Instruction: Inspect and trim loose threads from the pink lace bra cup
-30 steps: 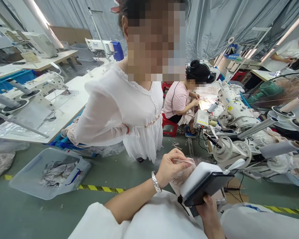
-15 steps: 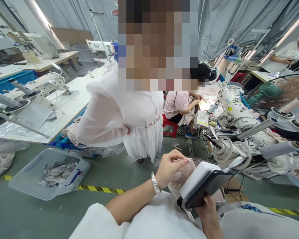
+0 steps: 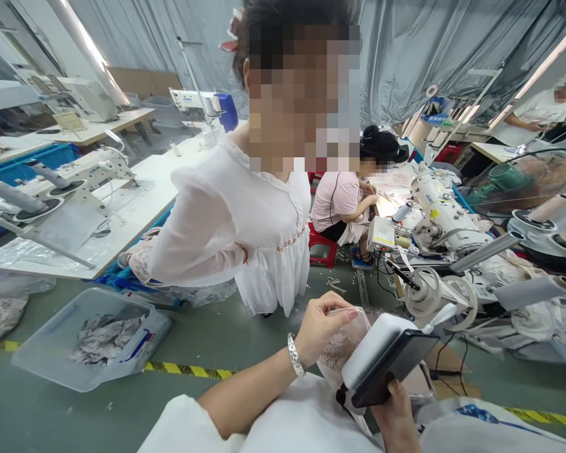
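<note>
My left hand [image 3: 321, 328], with a patterned bracelet at the wrist, is closed in a pinch on the upper edge of a clear plastic bag [image 3: 336, 351]. Pale beige stringy or lacy material shows through the bag. My right hand [image 3: 396, 408] grips a flat dark case [image 3: 399, 367] from below, its thumb on the near face. Against the far side of that case lies a white rounded block [image 3: 373, 347]; I cannot make out exactly what it is. The bag hangs just left of the block, and its lower part is partly hidden.
A person in a white dress [image 3: 273, 226] stands right ahead. Behind, a seated co-worker [image 3: 334, 204] handles fabric. Sewing machines stand on a left table [image 3: 146, 182] and at right [image 3: 443, 207]. A clear bin [image 3: 47, 340] of scraps sits on the floor; a fan [image 3: 523, 179] is right.
The view has tipped slightly upward, showing more of the standing person's head. Both hands keep their holds and stay nearly in place.
</note>
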Demonstrator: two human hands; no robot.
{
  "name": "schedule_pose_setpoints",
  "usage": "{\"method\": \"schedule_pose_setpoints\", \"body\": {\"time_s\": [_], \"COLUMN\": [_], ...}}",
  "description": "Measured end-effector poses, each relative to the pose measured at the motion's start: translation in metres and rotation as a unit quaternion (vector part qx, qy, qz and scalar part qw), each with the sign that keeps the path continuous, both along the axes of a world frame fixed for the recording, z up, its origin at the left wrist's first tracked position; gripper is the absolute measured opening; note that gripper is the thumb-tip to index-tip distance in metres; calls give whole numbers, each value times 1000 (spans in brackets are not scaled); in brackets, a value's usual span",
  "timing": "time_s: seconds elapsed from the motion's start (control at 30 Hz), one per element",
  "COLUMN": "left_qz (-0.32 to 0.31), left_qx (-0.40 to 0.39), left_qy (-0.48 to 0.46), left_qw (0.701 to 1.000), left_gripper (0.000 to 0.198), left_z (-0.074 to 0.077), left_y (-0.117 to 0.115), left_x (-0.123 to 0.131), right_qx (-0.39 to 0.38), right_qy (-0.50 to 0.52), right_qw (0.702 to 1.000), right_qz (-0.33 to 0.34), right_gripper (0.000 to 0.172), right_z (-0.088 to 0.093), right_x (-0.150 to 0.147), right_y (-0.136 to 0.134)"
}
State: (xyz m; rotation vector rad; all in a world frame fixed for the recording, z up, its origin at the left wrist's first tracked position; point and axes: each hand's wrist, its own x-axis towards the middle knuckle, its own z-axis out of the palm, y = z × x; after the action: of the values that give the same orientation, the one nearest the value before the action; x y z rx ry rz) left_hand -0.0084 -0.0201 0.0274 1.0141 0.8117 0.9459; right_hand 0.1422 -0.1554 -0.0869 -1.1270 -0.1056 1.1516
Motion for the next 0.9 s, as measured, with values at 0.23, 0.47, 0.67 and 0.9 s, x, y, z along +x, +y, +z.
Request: {"method": "schedule_pose_setpoints", "body": {"time_s": [0.23, 0.47, 0.67, 0.9], "left_qz": [5, -12, -16, -9], "left_qx": [-18, -35, -35, 41], "left_qy": [1, 24, 21, 1], "left_qw": [1000, 999, 999, 999], "left_gripper": [30, 43, 47, 37], "left_z": [-2, -4, -10, -4], "left_y": [2, 3, 4, -4], "left_x": [3, 3, 5, 4], "right_qx": [-13, -26, -25, 13], "right_qy": [32, 11, -5, 27], "right_qw": [999, 999, 1000, 999], "right_qz": [35, -19, 1, -19], "right_gripper": [48, 46, 44, 39], "right_z": [-44, -29, -26, 10], "right_x": [24, 10, 7, -13], "right_y": [-9, -4, -6, -3]}}
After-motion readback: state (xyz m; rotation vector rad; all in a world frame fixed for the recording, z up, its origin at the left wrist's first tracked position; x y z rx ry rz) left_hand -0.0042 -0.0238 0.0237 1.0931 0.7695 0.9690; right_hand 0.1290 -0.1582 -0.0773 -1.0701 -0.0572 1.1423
